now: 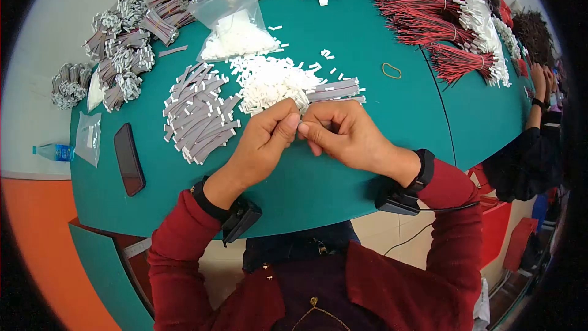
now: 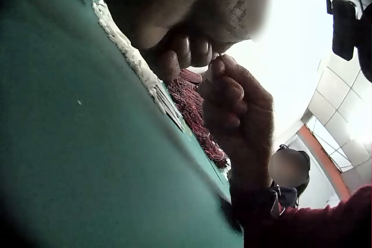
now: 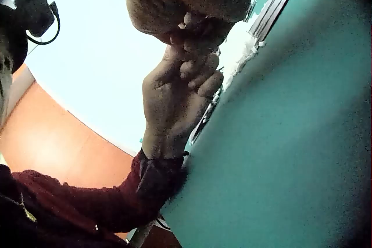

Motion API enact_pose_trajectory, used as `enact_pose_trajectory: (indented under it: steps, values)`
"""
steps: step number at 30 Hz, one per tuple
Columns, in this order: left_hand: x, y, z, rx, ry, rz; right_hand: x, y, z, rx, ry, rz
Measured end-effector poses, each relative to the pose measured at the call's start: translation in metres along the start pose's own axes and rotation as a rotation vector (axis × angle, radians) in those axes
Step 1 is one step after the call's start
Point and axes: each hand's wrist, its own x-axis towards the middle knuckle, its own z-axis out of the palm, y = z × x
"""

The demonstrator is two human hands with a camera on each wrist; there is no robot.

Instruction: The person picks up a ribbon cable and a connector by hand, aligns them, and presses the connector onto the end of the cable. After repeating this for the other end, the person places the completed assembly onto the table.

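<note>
Both hands meet fingertip to fingertip above the green table, just in front of a pile of white connectors (image 1: 272,83). The left hand (image 1: 263,141) pinches between thumb and curled index finger; the right hand (image 1: 346,135) pinches the same way beside it. What they hold is tiny and almost wholly covered by the fingertips, so its kind cannot be told. In the left wrist view the right hand (image 2: 247,108) touches the left at the tips. Grey ribbon cables with white ends (image 1: 202,113) lie left of the connectors, and a few more (image 1: 335,90) lie to their right.
An open plastic bag of connectors (image 1: 239,37) stands behind the pile. Bundled grey cables (image 1: 128,55) are at the back left, red wire bundles (image 1: 422,9) at the back right. A phone (image 1: 129,159) lies left, a rubber band (image 1: 391,71) right. Another person's arm (image 1: 538,98) shows far right.
</note>
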Motion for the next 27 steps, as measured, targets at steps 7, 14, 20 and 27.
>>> enact_pose_trajectory:
  steps: [7, 14, 20, 27]
  values:
    - [0.006, 0.013, -0.007, -0.051, -0.021, -0.096, 0.007, 0.002, -0.004, 0.083, -0.043, 0.062]
    - [0.007, 0.001, -0.020, -0.041, 0.079, 0.003, 0.015, 0.007, -0.023, 0.024, -0.028, 0.033]
    - [0.005, 0.003, -0.012, 0.110, 0.120, 0.019, 0.021, 0.007, -0.033, 0.416, 0.159, -0.032]
    - [0.000, 0.004, 0.000, 0.323, -0.021, -0.018, 0.019, 0.015, -0.021, 0.163, 0.134, -0.134]
